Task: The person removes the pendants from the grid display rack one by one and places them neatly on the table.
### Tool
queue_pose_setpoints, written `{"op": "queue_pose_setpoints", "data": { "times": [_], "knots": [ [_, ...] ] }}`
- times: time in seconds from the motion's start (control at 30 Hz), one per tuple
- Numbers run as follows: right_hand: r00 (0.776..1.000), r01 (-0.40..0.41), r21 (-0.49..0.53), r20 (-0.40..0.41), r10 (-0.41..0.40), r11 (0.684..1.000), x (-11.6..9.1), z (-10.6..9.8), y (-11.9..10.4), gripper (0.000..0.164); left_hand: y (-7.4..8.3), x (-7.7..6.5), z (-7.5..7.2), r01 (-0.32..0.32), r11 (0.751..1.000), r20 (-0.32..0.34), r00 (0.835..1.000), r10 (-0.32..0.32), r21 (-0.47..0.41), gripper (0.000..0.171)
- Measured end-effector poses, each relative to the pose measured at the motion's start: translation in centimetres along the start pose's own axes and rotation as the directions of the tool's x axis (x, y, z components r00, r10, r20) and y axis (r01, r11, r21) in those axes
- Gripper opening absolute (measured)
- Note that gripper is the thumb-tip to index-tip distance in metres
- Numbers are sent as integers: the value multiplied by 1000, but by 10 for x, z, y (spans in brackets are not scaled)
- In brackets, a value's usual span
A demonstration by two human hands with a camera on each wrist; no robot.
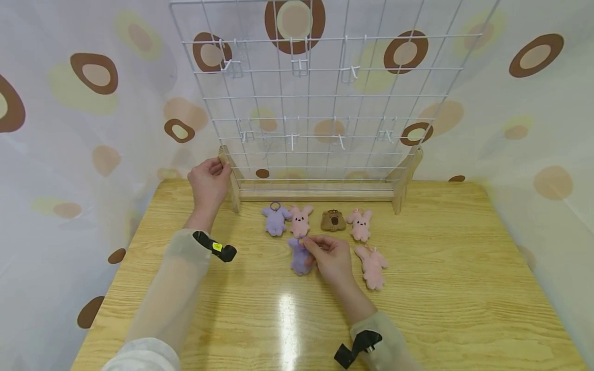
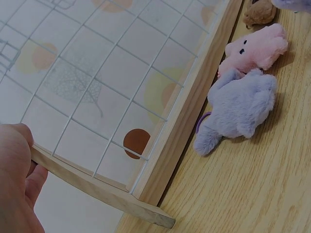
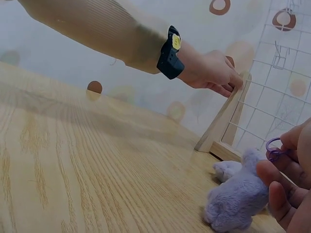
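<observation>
My left hand grips the top of the left wooden upright of a stand that carries a white wire grid. Between thumb and fingers, my right hand pinches the purple ring of a purple plush keychain. That plush hangs upright at the table's surface; whether it touches the wood I cannot tell. Just behind it lie another purple plush keychain and a pink bunny plush keychain, side by side. A brown plush keychain is farther right.
Two more pink plush keychains, one at the back and one nearer, lie right of my right hand. White hooks hang on the grid in two rows. The stand's wooden base bar runs along the back of the wooden table.
</observation>
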State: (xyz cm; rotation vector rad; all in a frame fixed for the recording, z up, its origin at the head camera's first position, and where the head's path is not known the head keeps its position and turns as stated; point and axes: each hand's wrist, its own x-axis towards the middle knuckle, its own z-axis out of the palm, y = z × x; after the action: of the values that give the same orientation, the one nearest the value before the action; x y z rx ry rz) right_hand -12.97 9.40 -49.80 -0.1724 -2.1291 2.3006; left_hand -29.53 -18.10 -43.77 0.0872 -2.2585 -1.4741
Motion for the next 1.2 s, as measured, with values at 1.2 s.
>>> {"op": "queue_pose_setpoints", "data": {
  "times": [1.2],
  "knots": [
    [973, 151, -432, 223, -56, 889, 36, -8, 1, 9, -1, 0, 0, 31, 1000, 20, 999, -31, -1, 25]
  ]
}}
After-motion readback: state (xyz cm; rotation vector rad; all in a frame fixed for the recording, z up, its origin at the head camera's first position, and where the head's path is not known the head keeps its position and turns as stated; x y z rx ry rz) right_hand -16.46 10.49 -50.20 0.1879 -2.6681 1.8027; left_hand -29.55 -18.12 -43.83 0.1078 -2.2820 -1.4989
